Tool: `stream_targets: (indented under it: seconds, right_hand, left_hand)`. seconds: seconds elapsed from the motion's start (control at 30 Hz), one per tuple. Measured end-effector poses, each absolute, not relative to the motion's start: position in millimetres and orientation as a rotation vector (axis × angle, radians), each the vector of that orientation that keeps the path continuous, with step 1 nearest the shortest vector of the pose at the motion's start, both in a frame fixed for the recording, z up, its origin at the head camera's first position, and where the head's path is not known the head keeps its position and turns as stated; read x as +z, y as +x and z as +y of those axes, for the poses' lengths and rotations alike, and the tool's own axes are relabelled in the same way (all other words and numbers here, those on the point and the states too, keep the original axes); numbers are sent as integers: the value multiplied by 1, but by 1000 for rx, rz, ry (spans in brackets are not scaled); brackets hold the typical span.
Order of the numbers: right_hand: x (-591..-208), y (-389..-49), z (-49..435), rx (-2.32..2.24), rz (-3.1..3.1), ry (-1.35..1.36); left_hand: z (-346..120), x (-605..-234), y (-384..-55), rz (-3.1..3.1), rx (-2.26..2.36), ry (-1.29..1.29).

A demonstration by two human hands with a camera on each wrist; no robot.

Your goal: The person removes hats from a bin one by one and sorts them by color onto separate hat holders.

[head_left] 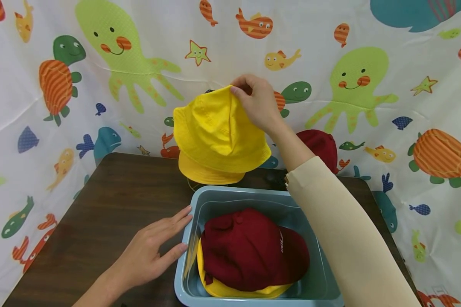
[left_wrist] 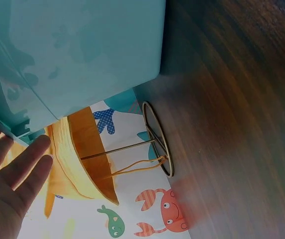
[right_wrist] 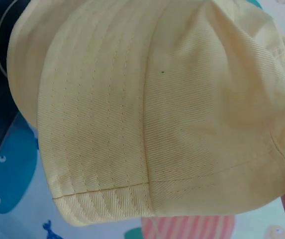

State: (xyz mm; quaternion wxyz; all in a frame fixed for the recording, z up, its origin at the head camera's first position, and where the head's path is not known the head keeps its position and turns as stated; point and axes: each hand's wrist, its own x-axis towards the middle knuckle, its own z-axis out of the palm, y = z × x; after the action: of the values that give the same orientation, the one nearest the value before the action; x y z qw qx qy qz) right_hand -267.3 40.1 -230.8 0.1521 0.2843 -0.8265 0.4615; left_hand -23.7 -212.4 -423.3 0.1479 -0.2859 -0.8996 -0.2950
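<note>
My right hand (head_left: pixel 255 102) pinches the crown of a yellow bucket hat (head_left: pixel 215 132), beyond the far side of a blue plastic bin (head_left: pixel 242 190). Below that hat shows the brim of a second yellow hat (head_left: pixel 211 175), over a wire stand (left_wrist: pixel 156 139). The right wrist view is mostly filled by yellow cloth (right_wrist: pixel 197 119) with stitched rows on the brim. With extended fingers, my left hand (head_left: pixel 150 245) touches the bin's left rim. Inside the bin lies a maroon cap (head_left: pixel 249 251) on top of yellow headwear (head_left: pixel 230 290), mostly hidden.
Another maroon cap (head_left: pixel 322 147) stands at the back right, partly behind my right forearm. A dark wooden table (head_left: pixel 138 192) carries everything. Behind it hangs a white curtain (head_left: pixel 146 21) printed with sea animals.
</note>
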Motion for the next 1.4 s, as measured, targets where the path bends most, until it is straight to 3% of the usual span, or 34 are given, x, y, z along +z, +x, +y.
stream_targets:
  seconds: [0.83,1.4]
  right_hand:
    - [-277,-278,27,1363,-2488,760]
    - [-283,-276,22,1291,-2529,784]
  left_hand:
    - [-212,-427,-23,-2592,-886,-818]
    - [-213,-428,-24,-2588,-875,-820]
